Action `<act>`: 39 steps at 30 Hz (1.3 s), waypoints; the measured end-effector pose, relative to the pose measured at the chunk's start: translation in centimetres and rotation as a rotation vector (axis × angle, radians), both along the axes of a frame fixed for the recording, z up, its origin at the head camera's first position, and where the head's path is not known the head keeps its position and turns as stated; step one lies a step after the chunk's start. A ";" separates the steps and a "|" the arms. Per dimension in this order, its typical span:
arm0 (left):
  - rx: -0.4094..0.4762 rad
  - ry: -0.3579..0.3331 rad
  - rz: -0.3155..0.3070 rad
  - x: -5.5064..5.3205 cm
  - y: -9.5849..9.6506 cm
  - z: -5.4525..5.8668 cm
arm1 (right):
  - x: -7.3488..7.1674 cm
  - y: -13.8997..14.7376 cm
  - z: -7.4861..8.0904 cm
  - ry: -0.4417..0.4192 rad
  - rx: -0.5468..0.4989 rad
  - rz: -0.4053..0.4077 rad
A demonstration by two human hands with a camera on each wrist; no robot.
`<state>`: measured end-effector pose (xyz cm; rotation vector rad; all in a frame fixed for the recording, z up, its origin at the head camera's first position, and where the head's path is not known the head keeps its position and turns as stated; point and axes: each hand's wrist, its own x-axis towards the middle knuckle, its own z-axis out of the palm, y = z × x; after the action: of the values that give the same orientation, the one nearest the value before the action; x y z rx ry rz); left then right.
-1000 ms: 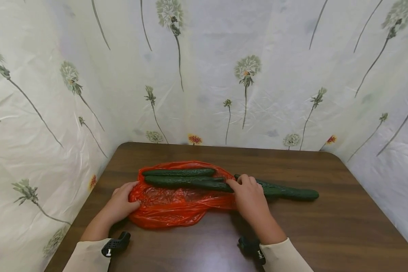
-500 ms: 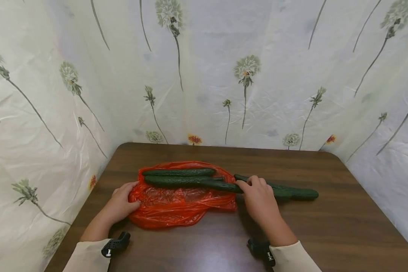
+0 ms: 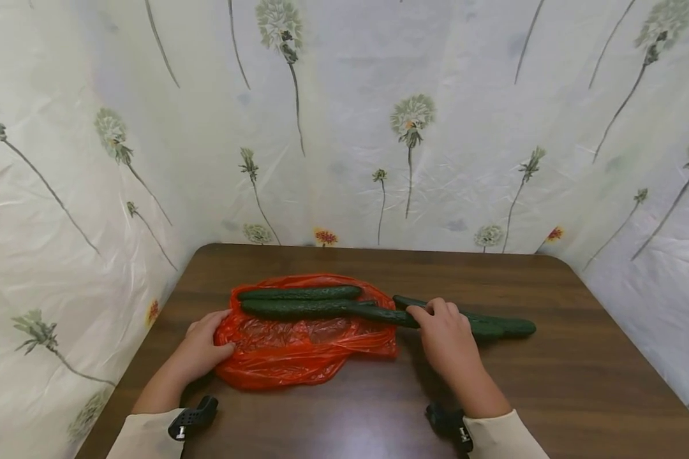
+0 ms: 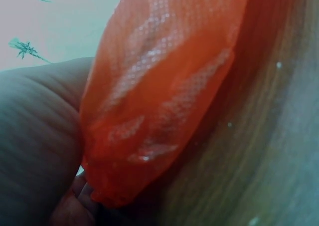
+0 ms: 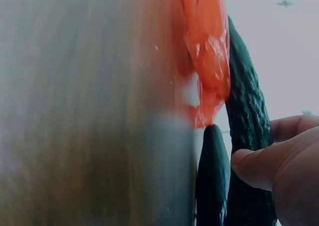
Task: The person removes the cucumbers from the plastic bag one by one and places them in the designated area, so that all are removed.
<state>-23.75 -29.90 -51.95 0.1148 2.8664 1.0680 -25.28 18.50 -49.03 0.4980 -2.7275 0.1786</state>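
A red plastic bag (image 3: pixel 298 373) lies spread on the table, its left end held by my left hand (image 3: pixel 201 347). In the left wrist view the bag's crinkled end (image 4: pixel 164 86) bulges beside the thumb (image 4: pixel 37 141). Two dark green cucumbers, a far one (image 3: pixel 298 293) and a nearer one (image 3: pixel 293 310), lie on the bag. My right hand (image 3: pixel 449 335) grips another cucumber (image 3: pixel 387 316), thumb on one side and fingers on the other; its left end overlaps the bag. Beneath and behind that hand lie more cucumbers (image 3: pixel 511 327), partly hidden, on the table to the right.
The brown wooden table (image 3: pixel 580 382) has rounded far corners. A pale curtain (image 3: pixel 344 127) printed with dandelions stands behind it and at both sides. Black camera mounts, left (image 3: pixel 194 417) and right (image 3: pixel 449 426), sit at the wrists by the cream sleeves.
My right hand has slid to the right, drawing its cucumber partway off the bag. The left hand stays at the bag's left end, and the head view has shifted slightly.
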 end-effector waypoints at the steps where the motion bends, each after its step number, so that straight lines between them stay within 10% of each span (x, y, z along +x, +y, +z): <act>1: 0.001 -0.002 0.001 0.0 0.0 0.0 | 0.0 0.1 0.0 0.001 -0.003 -0.003; 39: -0.005 0.005 0.001 0.2 0.2 0.2 | 1.2 5.8 0.0 -0.079 -0.003 -0.083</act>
<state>-23.52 -29.68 -51.70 0.1168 2.8739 1.0623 -24.04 24.26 -49.04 0.3834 -2.8179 0.1847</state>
